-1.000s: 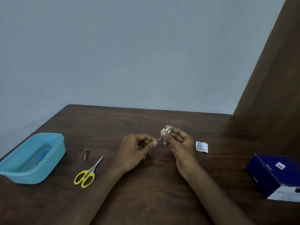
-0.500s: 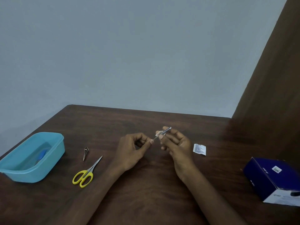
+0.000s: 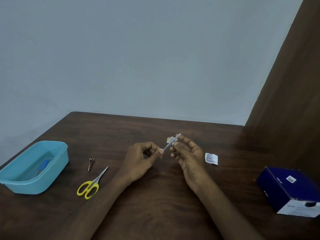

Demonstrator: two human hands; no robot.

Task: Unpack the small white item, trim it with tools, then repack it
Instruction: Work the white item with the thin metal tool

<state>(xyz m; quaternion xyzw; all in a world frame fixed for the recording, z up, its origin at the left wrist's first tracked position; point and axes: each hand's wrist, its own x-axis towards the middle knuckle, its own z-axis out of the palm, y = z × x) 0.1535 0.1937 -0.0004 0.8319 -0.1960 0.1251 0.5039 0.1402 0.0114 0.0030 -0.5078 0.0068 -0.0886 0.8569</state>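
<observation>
Left grip (image 3: 145, 160): I pinch the near end of the thin metal tool (image 3: 170, 143).
Right grip (image 3: 188, 153): pinching the small white item (image 3: 170, 139), above mid-counter (image 3: 155, 205).
Change: the tool has slid further out leftward; trimming seems underway.
Wrapper (image 3: 211, 158): right, for repacking.

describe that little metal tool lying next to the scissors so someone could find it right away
On the table's left side sits a blue tub. Right of it lie yellow scissors; the small metal tool is just beyond them, handleless, far shorter.
</observation>
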